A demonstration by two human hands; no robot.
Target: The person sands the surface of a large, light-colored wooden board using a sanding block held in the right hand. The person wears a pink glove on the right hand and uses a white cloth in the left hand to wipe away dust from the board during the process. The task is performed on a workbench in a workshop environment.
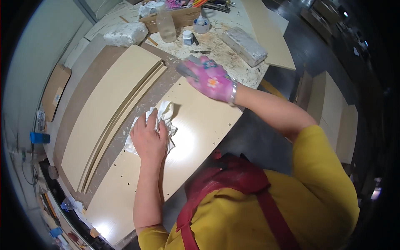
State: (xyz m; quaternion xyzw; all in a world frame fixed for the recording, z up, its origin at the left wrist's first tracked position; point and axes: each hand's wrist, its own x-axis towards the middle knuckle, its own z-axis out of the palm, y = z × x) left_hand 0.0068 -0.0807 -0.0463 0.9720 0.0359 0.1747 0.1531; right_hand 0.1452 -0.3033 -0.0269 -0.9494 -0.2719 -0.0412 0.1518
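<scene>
My left hand point(148, 135), bare, presses a crumpled white cloth point(166, 111) onto a pale cream panel point(189, 137), its fingers curled over the folds. The panel lies at a slant near the table's front edge and has small dark holes along its edges. At its far end is my right hand point(208, 79), in a pink flowered glove with grey fingertips. Its fingers stretch out to the left over the panel's end, slightly blurred, and nothing shows in them. A stack of similar long panels point(110, 104) lies beyond the cloth.
Behind the stack sits a plastic-wrapped bundle point(126, 34). A clear bottle point(166, 25), a small white bottle point(188, 38), a round tub point(201, 26) and a wrapped block point(245, 46) stand on the stained far tabletop. More boards point(325, 104) lean at the right, past the floor.
</scene>
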